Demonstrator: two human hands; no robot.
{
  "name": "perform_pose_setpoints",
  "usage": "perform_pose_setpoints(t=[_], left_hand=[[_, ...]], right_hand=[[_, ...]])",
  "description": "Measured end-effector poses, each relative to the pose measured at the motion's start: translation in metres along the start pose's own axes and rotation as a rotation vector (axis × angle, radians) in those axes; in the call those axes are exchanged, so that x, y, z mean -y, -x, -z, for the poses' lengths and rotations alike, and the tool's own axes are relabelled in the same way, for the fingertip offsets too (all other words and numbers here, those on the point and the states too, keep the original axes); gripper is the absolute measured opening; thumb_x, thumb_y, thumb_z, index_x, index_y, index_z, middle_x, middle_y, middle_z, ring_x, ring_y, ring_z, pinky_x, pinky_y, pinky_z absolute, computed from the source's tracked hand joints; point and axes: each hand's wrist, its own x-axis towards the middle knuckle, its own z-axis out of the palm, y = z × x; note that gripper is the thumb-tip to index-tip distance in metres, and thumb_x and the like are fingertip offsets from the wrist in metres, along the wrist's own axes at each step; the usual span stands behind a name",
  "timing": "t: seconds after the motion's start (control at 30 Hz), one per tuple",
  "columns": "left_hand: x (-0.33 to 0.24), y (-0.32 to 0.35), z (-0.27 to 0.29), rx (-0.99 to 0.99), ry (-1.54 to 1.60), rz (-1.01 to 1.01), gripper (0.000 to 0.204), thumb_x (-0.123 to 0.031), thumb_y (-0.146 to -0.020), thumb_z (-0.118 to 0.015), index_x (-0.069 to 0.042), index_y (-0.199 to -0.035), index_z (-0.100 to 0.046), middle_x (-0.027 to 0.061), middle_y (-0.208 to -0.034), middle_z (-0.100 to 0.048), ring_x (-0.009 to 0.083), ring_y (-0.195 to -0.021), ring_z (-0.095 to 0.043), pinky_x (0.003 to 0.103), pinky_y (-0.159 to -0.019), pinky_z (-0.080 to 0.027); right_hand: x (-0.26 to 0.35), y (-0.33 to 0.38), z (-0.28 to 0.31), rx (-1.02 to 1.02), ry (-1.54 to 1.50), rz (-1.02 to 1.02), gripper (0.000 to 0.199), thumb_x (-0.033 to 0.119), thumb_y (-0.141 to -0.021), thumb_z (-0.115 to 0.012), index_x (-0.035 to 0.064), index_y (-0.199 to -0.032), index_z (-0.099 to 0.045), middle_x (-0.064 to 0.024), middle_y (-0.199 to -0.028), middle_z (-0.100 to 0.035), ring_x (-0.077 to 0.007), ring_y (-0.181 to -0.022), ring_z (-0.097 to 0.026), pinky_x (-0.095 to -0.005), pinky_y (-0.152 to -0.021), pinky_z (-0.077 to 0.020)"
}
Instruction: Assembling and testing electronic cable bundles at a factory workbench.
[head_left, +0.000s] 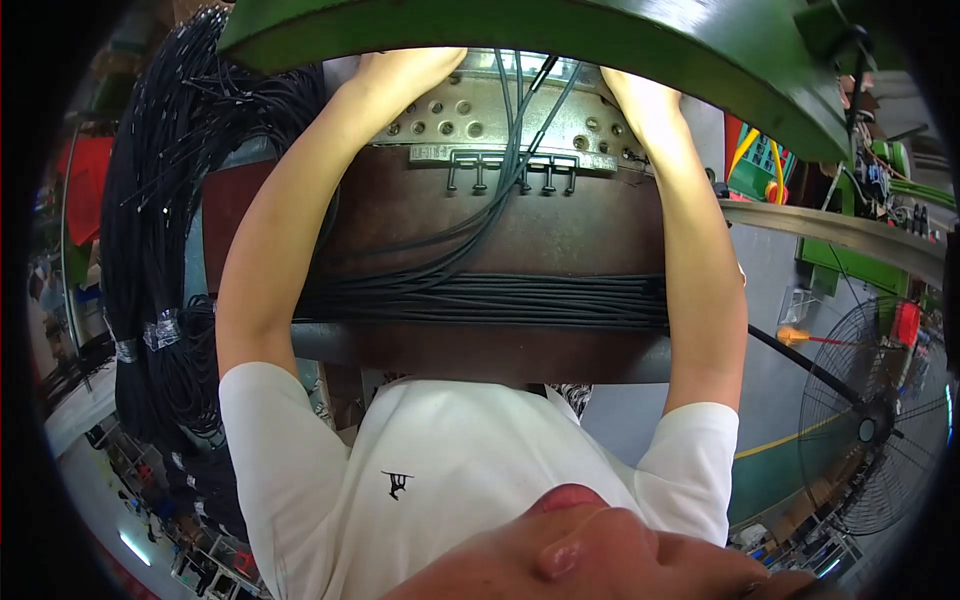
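Observation:
Both my arms reach forward under a green machine frame (540,35). My left hand (418,66) is at the left of a metal mould plate (440,115) with round holes, and my right hand (643,92) is at its right. The frame hides the fingers of both hands, so what they grip does not show. Several black cables (513,135) run from the brightly lit area between the hands down over the plate. On the plate's near edge is a metal bar (430,154) with a black comb-like piece (512,160) whose prongs point toward me.
A row of black cables (480,300) lies across the brown work surface (560,235) close to my body. A large bundle of black cables (150,230) hangs at the left. At the right are a green control box (755,170), a metal rail (840,225) and a black fan (870,425).

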Motion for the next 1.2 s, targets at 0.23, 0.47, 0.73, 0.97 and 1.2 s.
perform_pose_setpoints(t=[0.23, 0.47, 0.73, 0.97, 1.2], left_hand=[[0.012, -0.003, -0.022, -0.1, 0.132, -0.094, 0.022, -0.02, -0.086, -0.052, -0.003, -0.091, -0.065, 0.0173, -0.084, -0.065, 0.0329, -0.075, -0.062, 0.042, -0.07, -0.05], [-0.023, 0.019, 0.004, -0.527, 0.099, -0.438, 0.019, -0.011, -0.077, -0.059, -0.009, -0.095, -0.065, 0.008, -0.085, -0.065, 0.0253, -0.076, -0.064, 0.035, -0.065, -0.052], [-0.034, 0.003, 0.008, -0.663, -0.248, -0.673, 0.016, -0.012, -0.081, -0.058, -0.009, -0.094, -0.067, 0.0056, -0.088, -0.066, 0.0197, -0.078, -0.063, 0.031, -0.07, -0.052], [-0.016, 0.005, -0.005, -0.474, 0.012, -0.691, 0.009, -0.01, -0.079, -0.056, -0.01, -0.078, -0.065, 0.0008, -0.071, -0.062, 0.0168, -0.062, -0.059, 0.029, -0.058, -0.05], [-0.027, 0.009, -0.006, -0.299, 0.362, -0.319, 0.01, -0.012, -0.081, -0.057, -0.005, -0.076, -0.062, 0.0079, -0.068, -0.062, 0.0207, -0.059, -0.059, 0.033, -0.057, -0.049]], right_hand=[[-0.041, 0.021, -0.015, 0.022, 0.119, 0.214, 0.01, 0.007, -0.077, -0.057, 0.002, -0.08, -0.064, -0.0155, -0.074, -0.063, -0.0332, -0.066, -0.061, -0.0422, -0.062, -0.0501], [-0.006, 0.026, 0.051, -0.191, 0.031, 0.16, 0.005, 0.002, -0.082, -0.06, -0.0004, -0.081, -0.065, -0.0087, -0.064, -0.06, -0.0234, -0.054, -0.057, -0.032, -0.054, -0.0465], [0.011, 0.014, 0.057, 0.207, 0.107, 0.159, 0.012, 0.018, -0.079, -0.067, 0.0062, -0.079, -0.068, -0.0103, -0.071, -0.065, -0.0264, -0.061, -0.061, -0.0343, -0.057, -0.0495], [-0.009, 0.028, 0.012, 0.068, 0.127, 0.297, 0.005, 0.008, -0.073, -0.059, 0.0069, -0.072, -0.063, -0.01, -0.065, -0.06, -0.0277, -0.057, -0.058, -0.0377, -0.053, -0.0473], [0.002, 0.016, 0.015, 0.062, 0.011, 0.262, 0.005, 0.011, -0.072, -0.061, 0.0074, -0.071, -0.064, -0.0104, -0.063, -0.061, -0.0281, -0.054, -0.058, -0.0384, -0.05, -0.0472]])
